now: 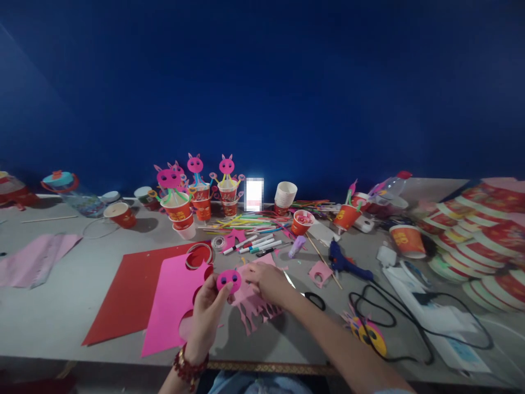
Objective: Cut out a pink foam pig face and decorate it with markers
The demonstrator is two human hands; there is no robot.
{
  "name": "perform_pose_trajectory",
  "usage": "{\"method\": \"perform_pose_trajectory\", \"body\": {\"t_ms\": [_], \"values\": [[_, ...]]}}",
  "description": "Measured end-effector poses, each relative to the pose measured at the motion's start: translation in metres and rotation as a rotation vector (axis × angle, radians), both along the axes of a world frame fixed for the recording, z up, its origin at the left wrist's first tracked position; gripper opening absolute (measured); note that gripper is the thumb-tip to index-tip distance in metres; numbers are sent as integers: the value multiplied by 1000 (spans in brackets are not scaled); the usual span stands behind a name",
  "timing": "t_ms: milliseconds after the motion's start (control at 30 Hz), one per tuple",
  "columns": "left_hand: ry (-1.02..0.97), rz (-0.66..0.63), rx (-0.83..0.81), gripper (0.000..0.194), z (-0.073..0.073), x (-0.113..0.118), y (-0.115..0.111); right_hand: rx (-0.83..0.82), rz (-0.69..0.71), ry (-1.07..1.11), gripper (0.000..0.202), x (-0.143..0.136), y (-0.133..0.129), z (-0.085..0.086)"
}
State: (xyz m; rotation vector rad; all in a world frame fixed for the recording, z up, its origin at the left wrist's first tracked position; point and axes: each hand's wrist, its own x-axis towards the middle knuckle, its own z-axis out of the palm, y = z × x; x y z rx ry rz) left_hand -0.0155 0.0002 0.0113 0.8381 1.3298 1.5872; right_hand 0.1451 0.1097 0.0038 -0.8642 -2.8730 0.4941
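Observation:
My left hand (208, 298) pinches an oval bright pink paper face (228, 280) with two dark eyes, the thumb lying over its lower edge. Just to the right, my right hand (267, 280) is held palm down with its fingers drawn together close to the face. Whatever its fingertips hold is too small to make out. Beneath both hands lies a light pink paper sheet (249, 312) with ragged cut strips. Scissors (315, 301) with black handles rest partly behind my right forearm. A bright pink sheet (166, 312) with round cutouts overlaps a red sheet (123, 295) on the left.
Several markers (262, 244) and a tape roll (219, 242) lie beyond my hands. Cups (176, 210) bearing pink animal faces stand at the back. To the right are a blue glue gun (346, 264), its black cord, a white power strip (430, 323) and stacked paper bowls (479, 241).

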Motion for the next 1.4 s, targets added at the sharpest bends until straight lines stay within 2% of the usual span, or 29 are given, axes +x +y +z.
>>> {"method": "perform_pose_trajectory", "body": {"t_ms": [233,300,433,500,633,767,933,1033,1400], "values": [[-49,-13,-5,33,-1,0,-2,-46,31,35,20,-4,6,-1],[-60,-29,-1,31,-3,1,-3,-69,5,62,19,-2,7,-1],[-52,-81,21,28,-1,4,-3,-150,-96,177,34,13,10,5],[-62,-114,25,28,3,7,-4,-265,-204,341,31,22,13,11],[-108,-200,-3,28,8,18,-5,-539,-401,676,10,33,15,27],[-76,-280,-22,30,4,28,-3,-803,-425,881,10,30,7,44],[26,-417,-13,27,-1,33,-1,-921,-363,842,12,26,-7,64],[71,-437,-4,25,1,34,-2,-954,-324,789,11,27,-11,72],[28,-458,9,25,-1,36,2,-896,-303,750,10,28,-12,69]]}}
